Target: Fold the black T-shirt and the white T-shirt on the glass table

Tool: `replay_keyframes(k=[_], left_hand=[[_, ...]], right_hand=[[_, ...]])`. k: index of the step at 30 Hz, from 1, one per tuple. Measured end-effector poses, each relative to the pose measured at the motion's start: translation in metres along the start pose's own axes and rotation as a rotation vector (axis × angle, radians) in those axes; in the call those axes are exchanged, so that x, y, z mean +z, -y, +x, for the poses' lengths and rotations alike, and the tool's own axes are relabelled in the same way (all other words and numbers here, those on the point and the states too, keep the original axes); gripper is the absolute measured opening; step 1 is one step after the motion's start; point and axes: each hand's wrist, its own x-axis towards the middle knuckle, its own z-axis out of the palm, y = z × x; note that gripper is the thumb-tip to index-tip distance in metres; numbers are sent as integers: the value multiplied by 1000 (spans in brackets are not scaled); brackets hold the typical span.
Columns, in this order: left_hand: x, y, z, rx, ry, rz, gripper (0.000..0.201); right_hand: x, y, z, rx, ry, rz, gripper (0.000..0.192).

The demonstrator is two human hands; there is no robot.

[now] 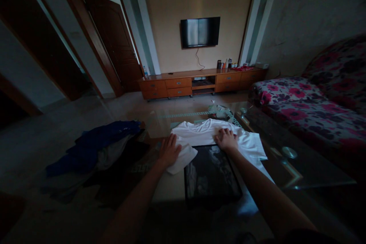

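A white T-shirt (197, 129) lies spread on the glass table, collar toward the far side. A dark rectangle (211, 175) with grey shapes covers its middle; whether it is a print or a separate panel, I cannot tell. My left hand (170, 150) rests flat on the shirt's left side, fingers out, beside a white flap that overlaps the rectangle's upper left corner. Fingers apart, my right hand (227, 140) presses on the cloth by the rectangle's upper right corner. The right sleeve (257, 146) lies outspread.
A heap of blue and dark clothes (94, 146) lies to the left. The glass table (314, 167) extends right, near a floral sofa (297, 95). Behind are crumpled plastic (219, 110), a wooden cabinet (177, 84) with bottles (227, 63), and a wall television (200, 32).
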Motion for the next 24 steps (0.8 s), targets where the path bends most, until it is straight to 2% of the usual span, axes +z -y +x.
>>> replay_keyframes(k=[5, 10, 14, 16, 20, 24], left_hand=[[-9, 15, -4, -25, -102, 48, 59], [-30, 25, -4, -69, -173, 95, 52], [-43, 25, -3, -131, -111, 87, 45], [-41, 17, -8, -106, -56, 73, 46], [-23, -4, -27, 43, -23, 32, 57], [-12, -6, -42, 132, 72, 32, 63]], right_hand=[[0, 0, 0, 7, 9, 4, 53], [-1, 1, 0, -1, -16, 15, 50], [0, 1, -1, -8, -29, 19, 50], [0, 2, -1, -12, -36, 17, 50], [0, 2, -1, -12, -30, 7, 50], [-1, 2, -1, -12, -24, 4, 51]])
